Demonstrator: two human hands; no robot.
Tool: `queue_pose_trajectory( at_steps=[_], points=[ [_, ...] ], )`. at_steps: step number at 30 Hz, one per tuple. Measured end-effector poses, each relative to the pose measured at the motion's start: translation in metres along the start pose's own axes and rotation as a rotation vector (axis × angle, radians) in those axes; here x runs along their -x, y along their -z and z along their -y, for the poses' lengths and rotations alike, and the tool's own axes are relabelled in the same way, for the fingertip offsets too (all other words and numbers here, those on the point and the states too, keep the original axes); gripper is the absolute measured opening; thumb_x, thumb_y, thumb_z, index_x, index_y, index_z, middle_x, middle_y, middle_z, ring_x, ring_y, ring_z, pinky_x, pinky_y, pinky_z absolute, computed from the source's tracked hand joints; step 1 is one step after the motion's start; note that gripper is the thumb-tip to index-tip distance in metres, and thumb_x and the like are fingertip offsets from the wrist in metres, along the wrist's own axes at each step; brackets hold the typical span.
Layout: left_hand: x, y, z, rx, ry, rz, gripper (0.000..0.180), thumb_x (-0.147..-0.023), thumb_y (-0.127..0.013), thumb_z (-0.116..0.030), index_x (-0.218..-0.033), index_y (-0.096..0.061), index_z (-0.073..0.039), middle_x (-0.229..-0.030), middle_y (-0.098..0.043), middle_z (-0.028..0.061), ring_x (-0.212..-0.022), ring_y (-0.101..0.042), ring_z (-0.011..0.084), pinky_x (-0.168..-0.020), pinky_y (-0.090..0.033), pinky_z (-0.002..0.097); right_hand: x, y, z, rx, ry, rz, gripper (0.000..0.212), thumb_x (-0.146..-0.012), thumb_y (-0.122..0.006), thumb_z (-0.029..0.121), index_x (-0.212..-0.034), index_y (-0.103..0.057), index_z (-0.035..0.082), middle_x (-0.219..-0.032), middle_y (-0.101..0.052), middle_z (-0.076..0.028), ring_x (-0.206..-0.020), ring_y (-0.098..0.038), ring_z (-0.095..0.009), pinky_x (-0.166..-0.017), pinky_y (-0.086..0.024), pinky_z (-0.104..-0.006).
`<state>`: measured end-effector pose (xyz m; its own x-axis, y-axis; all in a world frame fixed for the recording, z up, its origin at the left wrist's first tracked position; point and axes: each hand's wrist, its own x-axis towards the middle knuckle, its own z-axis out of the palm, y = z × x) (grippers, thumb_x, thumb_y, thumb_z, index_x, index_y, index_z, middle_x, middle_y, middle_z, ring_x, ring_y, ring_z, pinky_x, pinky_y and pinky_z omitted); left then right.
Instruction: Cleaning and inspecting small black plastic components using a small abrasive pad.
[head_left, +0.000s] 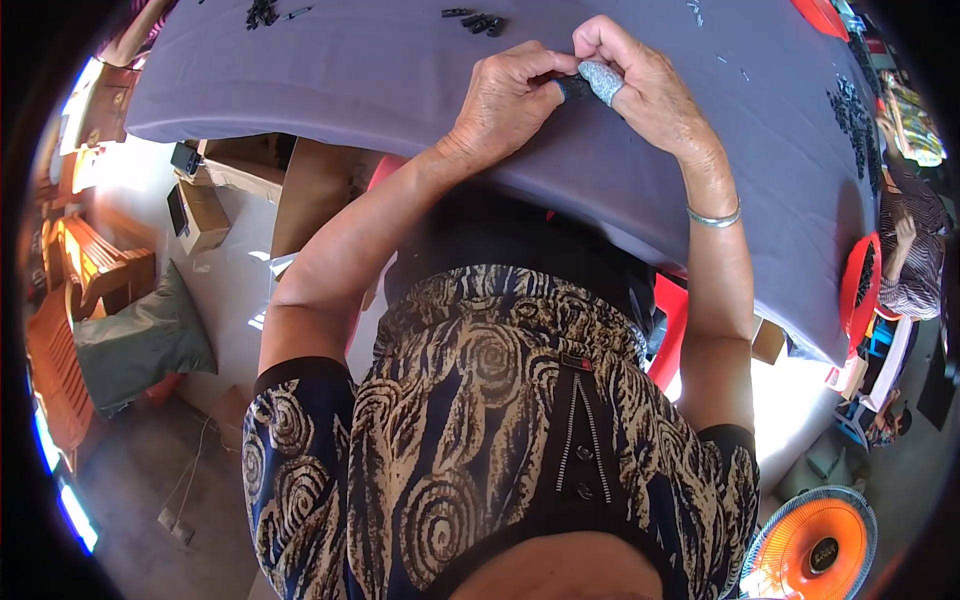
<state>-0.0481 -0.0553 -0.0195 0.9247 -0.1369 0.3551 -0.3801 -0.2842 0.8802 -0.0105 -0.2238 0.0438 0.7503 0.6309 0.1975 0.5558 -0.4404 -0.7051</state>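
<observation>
Over the near edge of the grey cloth-covered table (400,70), my two hands meet at the fingertips. My left hand (503,105) is closed in a pinch on a small black piece (573,88), whose exact kind I cannot make out. Right up against it, my right hand (655,92) is also closed, with index finger and thumb curled together. A silver-grey wrap (602,82) covers the thumb of that hand. What the right fingertips grip is hidden. Several black cylindrical parts (485,23) lie on the cloth beyond my hands.
More black parts (262,13) lie far left, and many (853,125) lie to the right. A red basin (860,290) sits at the table's right edge, near a person in a striped top (915,220). Cardboard boxes (205,215), a wooden chair (95,260) and an orange fan (815,550) stand around.
</observation>
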Motion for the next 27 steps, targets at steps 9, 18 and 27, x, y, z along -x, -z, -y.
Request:
queue_pose_trajectory(
  at_steps=[9, 18, 27],
  points=[
    [-0.001, -0.002, -0.002, 0.138, 0.019, -0.069, 0.025, -0.080, -0.058, 0.009, -0.101, -0.065, -0.003, -0.082, -0.058, 0.0020, -0.075, -0.058, 0.0098, -0.069, -0.049, 0.0215, 0.004, -0.004, -0.008, -0.337, -0.154, -0.115, 0.020, -0.093, -0.048, 0.024, -0.093, -0.055, 0.005, -0.074, -0.050, 0.001, -0.062, -0.042, -0.008, -0.056, -0.035, -0.0229],
    [-0.005, -0.004, -0.014, 0.429, -0.161, -0.160, 0.024, -0.077, -0.063, 0.004, -0.097, -0.068, -0.008, -0.095, -0.053, 0.0029, -0.086, -0.052, 0.0111, -0.072, -0.046, 0.0232, 0.015, -0.013, -0.013, -1.107, -0.320, 0.008, 0.044, -0.090, -0.051, 0.045, -0.089, -0.057, 0.001, -0.073, -0.052, -0.005, -0.056, -0.043, -0.009, -0.046, -0.032, -0.0203],
    [-0.001, -0.009, -0.024, 0.485, -0.212, -0.101, 0.023, -0.076, -0.069, 0.000, -0.098, -0.067, -0.006, -0.099, -0.052, 0.0039, -0.091, -0.052, 0.0122, -0.077, -0.045, 0.0241, 0.019, -0.022, -0.016, -1.394, -0.163, 0.228, 0.035, -0.090, -0.050, 0.032, -0.066, -0.041, 0.009, -0.059, -0.029, 0.006, -0.050, -0.025, -0.004, -0.043, -0.018, -0.0185]
  ],
)
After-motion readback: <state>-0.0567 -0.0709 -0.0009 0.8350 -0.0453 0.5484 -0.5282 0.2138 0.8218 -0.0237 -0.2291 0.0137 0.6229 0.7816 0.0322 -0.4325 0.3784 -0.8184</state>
